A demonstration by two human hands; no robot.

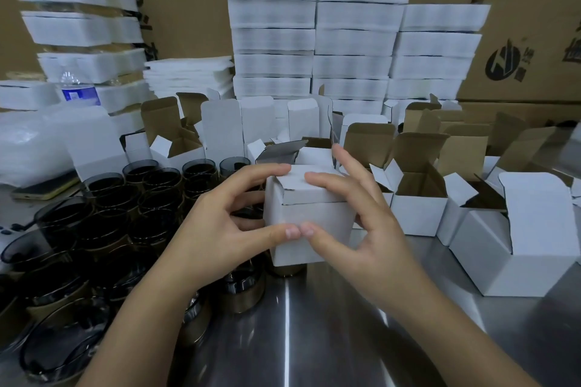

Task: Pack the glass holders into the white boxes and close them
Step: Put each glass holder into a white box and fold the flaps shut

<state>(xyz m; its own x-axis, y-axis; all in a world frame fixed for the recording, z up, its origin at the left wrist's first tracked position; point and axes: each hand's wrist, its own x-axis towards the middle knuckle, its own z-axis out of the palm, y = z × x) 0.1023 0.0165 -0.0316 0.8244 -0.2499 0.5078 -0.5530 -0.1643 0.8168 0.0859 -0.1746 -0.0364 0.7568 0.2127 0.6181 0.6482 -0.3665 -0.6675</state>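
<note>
A small white box (309, 214) is held above the metal table (330, 324) between both hands. My left hand (220, 229) grips its left side, forefinger on the lid and thumb on the front face. My right hand (355, 214) holds the right side, fingers pressing the top flap down and thumb meeting the left thumb on the front. The lid lies nearly flat; what is inside is hidden. Several dark smoked-glass holders (103, 214) with gold bases crowd the table at the left. Open white boxes (418, 198) with brown insides stand at the right and behind.
Tall stacks of flat white box blanks (352, 41) rise at the back before brown cartons (534, 41). A water bottle (78, 88) and a phone (47, 187) sit at the left, beside clear plastic bags (31, 141). A larger open white box (515, 245) stands at the right.
</note>
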